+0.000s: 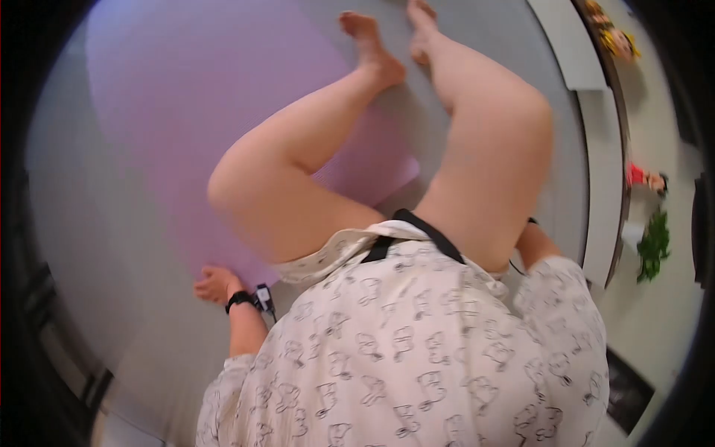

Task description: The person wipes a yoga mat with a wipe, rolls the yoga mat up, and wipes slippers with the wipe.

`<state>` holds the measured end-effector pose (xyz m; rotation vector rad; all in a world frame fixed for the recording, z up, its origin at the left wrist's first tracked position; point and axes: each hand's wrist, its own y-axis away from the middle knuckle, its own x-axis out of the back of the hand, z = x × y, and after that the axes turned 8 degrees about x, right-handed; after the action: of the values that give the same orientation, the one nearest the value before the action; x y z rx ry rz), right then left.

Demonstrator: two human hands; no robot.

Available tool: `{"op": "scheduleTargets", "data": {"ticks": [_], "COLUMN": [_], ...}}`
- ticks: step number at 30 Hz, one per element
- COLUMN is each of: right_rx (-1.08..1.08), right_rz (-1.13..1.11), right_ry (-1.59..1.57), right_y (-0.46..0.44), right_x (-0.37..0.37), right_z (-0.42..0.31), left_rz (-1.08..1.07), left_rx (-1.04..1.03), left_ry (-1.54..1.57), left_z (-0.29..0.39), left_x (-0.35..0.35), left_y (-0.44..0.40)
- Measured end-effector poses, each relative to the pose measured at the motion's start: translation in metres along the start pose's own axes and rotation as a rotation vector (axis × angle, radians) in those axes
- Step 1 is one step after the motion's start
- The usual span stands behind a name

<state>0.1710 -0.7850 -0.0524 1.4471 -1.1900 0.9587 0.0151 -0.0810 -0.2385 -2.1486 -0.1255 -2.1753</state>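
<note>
fingers (202,287) of the left hand (219,283) are seen loosely extended and unclasped, set down at the near edge of the purple mat (186,112); whether mat or floor is pressed by the fingertips cannot be told. a black wristband (240,299) is worn on the left wrist, and a small device (264,298) with a cable is noted just beside it. the right hand is hidden behind the right thigh, so the state of its fingers cannot be told; only the right forearm (538,247) is shown. nearest the viewpoint, a pale shirt (402,365) with a dark line-drawn print is observed. beyond it, both legs are bent, the left knee (227,179) being held over the mat and the right knee (532,119) to its right. the mat is laid on a grey floor (491,37), extending away under the left leg. along the right side, a white cabinet (603,171) is recorded, with a green plant (654,246), a red-clad figure (637,176) and a yellow figure (620,45) ranged along its dark edge.
</note>
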Motion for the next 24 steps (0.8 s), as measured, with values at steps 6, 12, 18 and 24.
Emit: {"op": "scheduleTargets", "data": {"ticks": [6,12,18,24], "right_rx": [0.011,0.013,0.029,0.145], "right_rz": [-0.021,-0.066,-0.123,-0.154], "right_ry": [0.002,0.015,0.076,0.130], "right_y": [-0.067,-0.122,-0.161,-0.216], "right_x": [-0.006,-0.012,-0.017,-0.058], "right_z": [-0.033,-0.047,-0.060,-0.063], "left_rz": [-0.217,-0.186,-0.185,-0.183], "left_rx": [0.070,0.006,-0.018,-0.195], "left_ry": [0.097,0.079,0.073,0.021], "left_z": [-0.001,0.007,0.002,0.002], "left_x": [-0.008,-0.008,-0.011,0.000], "left_y": [-0.011,0.000,-0.004,0.001]}}
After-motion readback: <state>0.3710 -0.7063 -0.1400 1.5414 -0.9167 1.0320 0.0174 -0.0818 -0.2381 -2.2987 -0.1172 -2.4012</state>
